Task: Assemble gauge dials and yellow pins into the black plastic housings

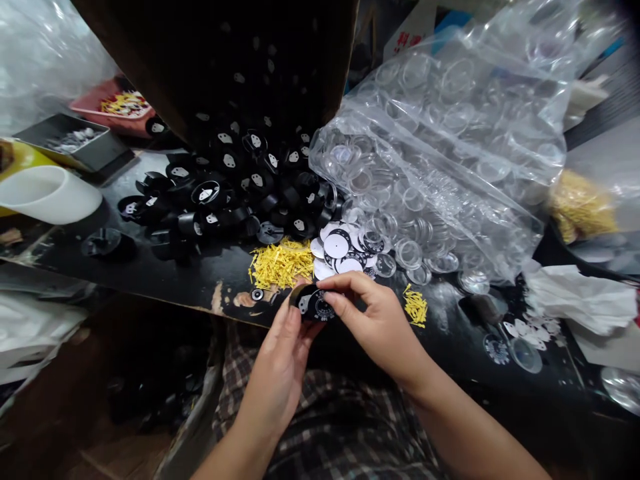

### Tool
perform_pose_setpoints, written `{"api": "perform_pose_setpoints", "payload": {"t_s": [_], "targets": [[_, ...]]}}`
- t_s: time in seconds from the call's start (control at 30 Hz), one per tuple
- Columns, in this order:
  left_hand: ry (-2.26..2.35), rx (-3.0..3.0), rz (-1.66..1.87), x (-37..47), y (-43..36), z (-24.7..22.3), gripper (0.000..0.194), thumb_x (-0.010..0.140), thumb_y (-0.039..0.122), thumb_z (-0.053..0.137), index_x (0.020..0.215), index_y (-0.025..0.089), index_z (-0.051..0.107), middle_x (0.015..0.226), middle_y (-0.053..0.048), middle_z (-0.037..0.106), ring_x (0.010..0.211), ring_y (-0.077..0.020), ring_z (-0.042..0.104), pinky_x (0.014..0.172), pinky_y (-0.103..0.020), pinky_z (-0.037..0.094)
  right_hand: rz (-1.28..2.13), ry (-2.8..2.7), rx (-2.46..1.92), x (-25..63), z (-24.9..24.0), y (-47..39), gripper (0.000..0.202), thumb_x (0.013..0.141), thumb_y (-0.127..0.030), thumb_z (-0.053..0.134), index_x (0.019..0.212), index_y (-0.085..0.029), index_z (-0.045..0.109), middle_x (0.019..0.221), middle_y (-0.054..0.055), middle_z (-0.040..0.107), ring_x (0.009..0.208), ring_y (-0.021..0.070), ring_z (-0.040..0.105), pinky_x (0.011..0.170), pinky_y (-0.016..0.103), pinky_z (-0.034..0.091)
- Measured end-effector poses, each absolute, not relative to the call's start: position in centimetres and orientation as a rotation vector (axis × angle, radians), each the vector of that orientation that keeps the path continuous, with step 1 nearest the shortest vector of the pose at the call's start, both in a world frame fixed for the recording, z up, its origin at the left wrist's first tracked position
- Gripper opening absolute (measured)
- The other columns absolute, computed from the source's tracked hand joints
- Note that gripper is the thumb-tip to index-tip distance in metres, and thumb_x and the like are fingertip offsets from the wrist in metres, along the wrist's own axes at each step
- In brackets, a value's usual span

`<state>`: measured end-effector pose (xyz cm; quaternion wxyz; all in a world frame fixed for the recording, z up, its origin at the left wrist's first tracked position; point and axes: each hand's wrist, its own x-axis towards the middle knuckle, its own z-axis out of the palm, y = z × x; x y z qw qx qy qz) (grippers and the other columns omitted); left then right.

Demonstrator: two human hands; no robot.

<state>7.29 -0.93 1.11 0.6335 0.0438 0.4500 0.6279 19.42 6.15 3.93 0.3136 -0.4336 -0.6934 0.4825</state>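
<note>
My left hand (284, 357) is closed round a black round housing (300, 295) with a white patch inside it. Between the thumb and forefinger of my right hand (367, 313) is a black dial disc (321, 305) with white printed numbers, laid partly over the housing's open face. Just beyond my hands lie a heap of small yellow pointers (283, 262) and a pile of dial discs (337, 245), some showing white backs. A small black ring-like part (257, 294) rests near the table edge, left of my hands.
Many black housings (220, 193) spill from a dark box (225, 53). A plastic bag (450, 133) of clear round covers lies at right, near a smaller yellow pile (415, 307). A white cup (50, 195), grey tray (75, 143) and pink tray (107, 110) stand left.
</note>
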Motion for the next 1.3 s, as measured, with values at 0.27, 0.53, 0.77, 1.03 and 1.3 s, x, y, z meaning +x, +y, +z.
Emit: {"api": "perform_pose_setpoints", "payload": {"t_s": [0.27, 0.53, 0.77, 1.03, 1.3], "targets": [[1.152, 0.316, 1.33, 6.8, -1.4, 0.3, 0.031, 0.085, 0.037, 0.064, 0.115, 0.034, 0.066, 0.14, 0.003, 0.05, 0.136, -0.0277, 0.034, 0.096, -0.032, 0.049, 1.14, -1.981, -1.187, 19.1, 4.4, 5.8, 0.011, 0.087, -0.013, 0.057, 0.095, -0.019, 0.058, 0.091, 0.002, 0.059, 0.082, 0.0129, 0.056, 0.074, 0.025, 0.046], [1.155, 0.365, 1.282, 6.3, -1.3, 0.7, 0.033, 0.081, 0.036, 0.068, 0.113, 0.028, 0.068, 0.13, -0.004, 0.06, 0.121, -0.0278, 0.052, 0.087, -0.03, 0.053, 1.136, -2.055, -1.218, 19.7, 4.6, 6.3, 0.006, 0.086, -0.013, 0.056, 0.088, -0.018, 0.055, 0.085, 0.0, 0.056, 0.077, 0.0108, 0.054, 0.069, 0.022, 0.043], [1.164, 0.437, 1.17, 5.7, -2.0, -0.2, 0.03, 0.081, 0.029, 0.069, 0.111, 0.027, 0.067, 0.115, -0.003, 0.067, 0.106, -0.0227, 0.062, 0.087, -0.028, 0.052, 1.403, -2.079, -1.235, 20.1, 4.3, 5.5, 0.023, 0.084, -0.013, 0.054, 0.106, -0.02, 0.055, 0.092, 0.0, 0.06, 0.075, 0.0104, 0.055, 0.069, 0.023, 0.045], [1.267, 0.271, 1.417, 3.2, -2.1, 0.0, 0.035, 0.078, 0.026, 0.071, 0.112, 0.018, 0.065, 0.109, -0.008, 0.07, 0.106, -0.0259, 0.062, 0.093, -0.037, 0.051, 0.62, -2.552, -1.329, 16.5, 2.5, 8.3, 0.015, 0.091, -0.02, 0.049, 0.092, -0.016, 0.064, 0.093, 0.006, 0.067, 0.09, 0.0229, 0.059, 0.081, 0.037, 0.038], [1.119, 0.09, 1.507, 3.6, -1.5, 0.8, 0.028, 0.086, 0.024, 0.062, 0.114, 0.019, 0.062, 0.116, -0.009, 0.067, 0.109, -0.0254, 0.062, 0.09, -0.036, 0.053, 0.297, -2.714, -1.359, 14.9, 1.7, 9.3, 0.014, 0.089, -0.019, 0.048, 0.086, -0.013, 0.061, 0.085, 0.009, 0.065, 0.082, 0.025, 0.058, 0.075, 0.04, 0.034]]}}
